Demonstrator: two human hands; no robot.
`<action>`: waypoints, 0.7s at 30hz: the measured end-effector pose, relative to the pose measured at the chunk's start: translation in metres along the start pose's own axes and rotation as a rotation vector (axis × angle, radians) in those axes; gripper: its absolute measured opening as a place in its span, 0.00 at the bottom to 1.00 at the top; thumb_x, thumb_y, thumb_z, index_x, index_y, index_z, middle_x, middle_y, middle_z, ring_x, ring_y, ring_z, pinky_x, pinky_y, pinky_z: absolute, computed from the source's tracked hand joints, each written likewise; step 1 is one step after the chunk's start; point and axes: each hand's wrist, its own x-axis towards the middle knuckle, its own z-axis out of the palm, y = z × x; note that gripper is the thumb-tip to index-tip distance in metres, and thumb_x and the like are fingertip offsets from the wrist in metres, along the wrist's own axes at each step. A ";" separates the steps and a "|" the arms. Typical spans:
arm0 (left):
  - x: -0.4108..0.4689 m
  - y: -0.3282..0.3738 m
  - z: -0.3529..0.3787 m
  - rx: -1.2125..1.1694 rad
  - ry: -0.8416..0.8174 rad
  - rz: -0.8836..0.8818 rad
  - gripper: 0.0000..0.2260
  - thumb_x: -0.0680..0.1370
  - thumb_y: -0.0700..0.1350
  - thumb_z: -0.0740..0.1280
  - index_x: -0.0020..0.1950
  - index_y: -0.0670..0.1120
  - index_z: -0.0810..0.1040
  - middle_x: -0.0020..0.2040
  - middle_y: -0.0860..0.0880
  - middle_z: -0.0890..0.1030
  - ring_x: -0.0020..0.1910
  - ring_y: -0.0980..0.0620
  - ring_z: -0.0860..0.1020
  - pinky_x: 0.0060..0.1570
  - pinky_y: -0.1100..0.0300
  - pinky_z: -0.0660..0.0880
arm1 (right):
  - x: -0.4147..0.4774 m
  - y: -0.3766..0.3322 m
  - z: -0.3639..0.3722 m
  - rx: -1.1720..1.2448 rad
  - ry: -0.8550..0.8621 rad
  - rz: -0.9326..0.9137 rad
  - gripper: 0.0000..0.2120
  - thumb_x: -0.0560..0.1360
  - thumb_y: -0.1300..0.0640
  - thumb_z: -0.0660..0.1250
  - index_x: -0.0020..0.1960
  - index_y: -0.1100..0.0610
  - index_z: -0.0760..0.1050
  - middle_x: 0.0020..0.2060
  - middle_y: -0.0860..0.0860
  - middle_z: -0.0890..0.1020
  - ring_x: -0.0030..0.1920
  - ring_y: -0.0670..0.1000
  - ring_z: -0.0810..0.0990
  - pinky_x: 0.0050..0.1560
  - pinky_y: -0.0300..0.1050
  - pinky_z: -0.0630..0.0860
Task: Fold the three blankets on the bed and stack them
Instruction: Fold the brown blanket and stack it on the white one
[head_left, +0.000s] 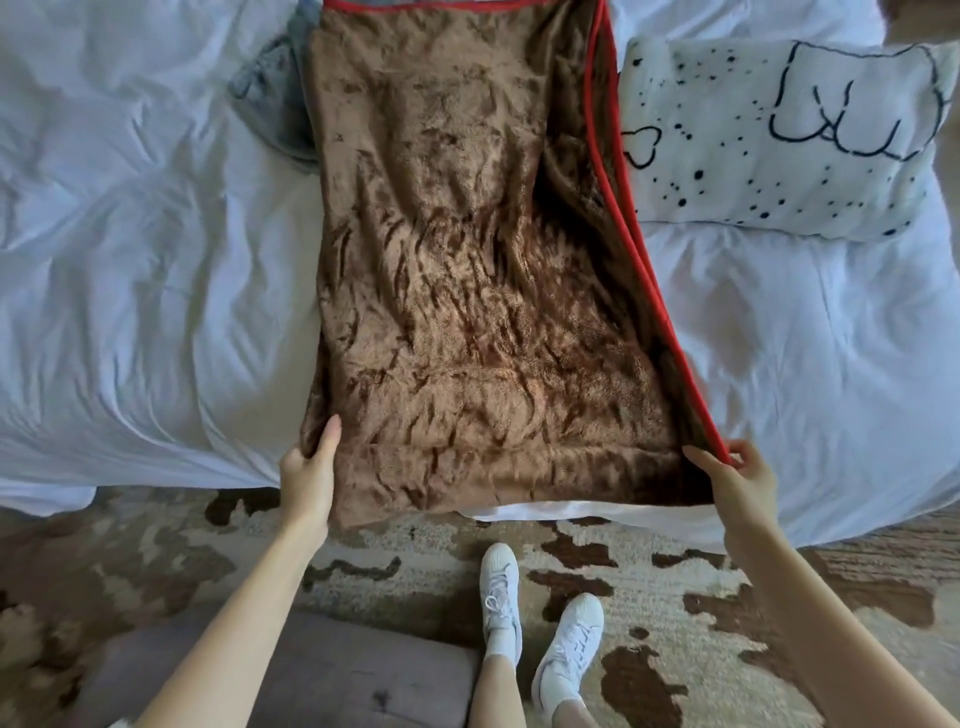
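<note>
lengthwise, fuzzy brown blanket (467, 291), red-trimmed; left hand (306, 473), right hand (737, 478) pinch near corners.

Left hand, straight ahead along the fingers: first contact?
Likely more of the brown blanket itself: the left hand grips its near left corner, fingers pointing up along that edge. Further on lies a grey blanket, though depth is unclear.

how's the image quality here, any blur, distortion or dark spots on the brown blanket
Head view: soft, even daylight with no glare; wide-angle bending bows the bed edge; the brown blanket shows a dark shadowed fold beside its red trim; left hand and right hand look sharp, not motion-blurred.
</note>
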 end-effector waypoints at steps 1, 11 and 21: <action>-0.003 0.002 0.000 0.024 -0.021 -0.002 0.18 0.74 0.64 0.68 0.47 0.49 0.78 0.43 0.50 0.80 0.46 0.48 0.79 0.49 0.52 0.76 | -0.003 0.000 0.004 -0.036 0.020 -0.020 0.15 0.73 0.56 0.72 0.53 0.60 0.71 0.42 0.55 0.80 0.38 0.52 0.77 0.36 0.44 0.71; -0.023 -0.016 -0.022 0.216 -0.369 0.463 0.49 0.63 0.53 0.80 0.75 0.56 0.52 0.71 0.67 0.57 0.68 0.73 0.59 0.63 0.77 0.58 | -0.013 -0.004 0.023 -0.044 0.011 0.015 0.18 0.76 0.58 0.67 0.62 0.56 0.64 0.54 0.58 0.78 0.50 0.57 0.79 0.49 0.50 0.74; -0.041 -0.044 -0.010 0.927 -0.369 0.810 0.31 0.64 0.56 0.79 0.59 0.55 0.65 0.49 0.52 0.65 0.42 0.53 0.71 0.42 0.62 0.68 | -0.012 -0.015 0.015 -0.071 0.100 -0.044 0.12 0.74 0.66 0.59 0.52 0.54 0.62 0.41 0.54 0.77 0.37 0.50 0.75 0.32 0.46 0.70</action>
